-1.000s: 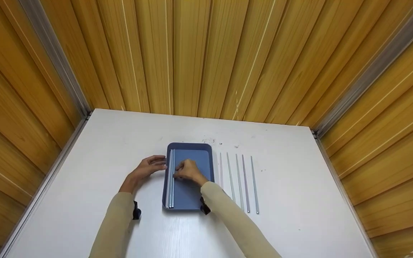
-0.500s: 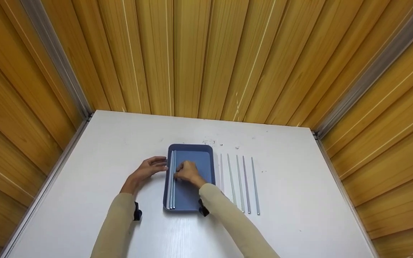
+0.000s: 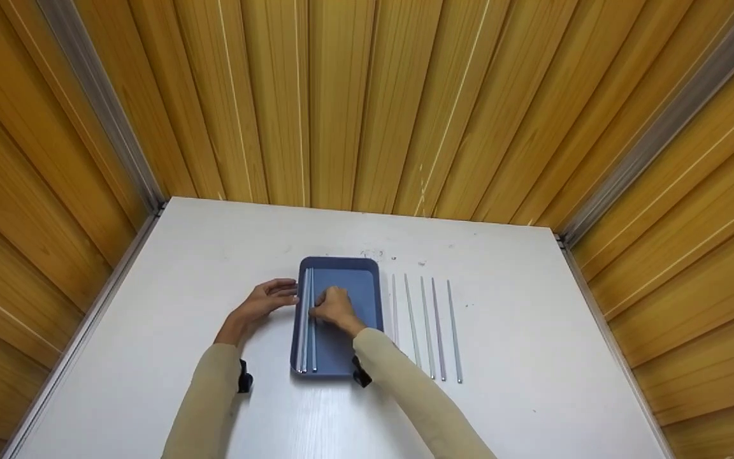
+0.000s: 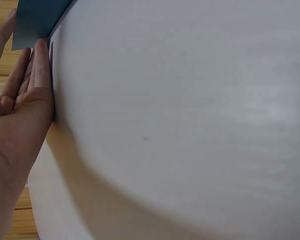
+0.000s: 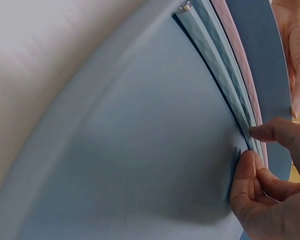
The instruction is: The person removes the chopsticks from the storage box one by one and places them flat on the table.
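Observation:
A blue rectangular tray (image 3: 357, 274) holds pastel chopsticks lengthwise along its left side. My right hand (image 3: 336, 307) reaches into the tray and pinches the rightmost of these, a pale green chopstick (image 5: 202, 42) with a silver end, between thumb and fingers. Beside it in the right wrist view lie another greenish chopstick (image 5: 224, 45) and a pink chopstick (image 5: 235, 37) against the wall. Outside the left wall is my left hand (image 3: 260, 306), fingers extended and fingertips at the tray's side. The left wrist view shows those fingers along the tray's outer corner (image 4: 35, 22).
Several more chopsticks (image 3: 453, 331) lie apart, roughly parallel, on the white table (image 3: 520, 357) right of the tray. The right forearm passes over the near ends of some. Small dark specks mark the table behind the tray. Wood-patterned walls (image 3: 341, 102) enclose the table's back and sides.
The pinched chopstick has shifted slightly right, and a gap now shows between it and the others in the tray. My left hand stays at the tray's left side.

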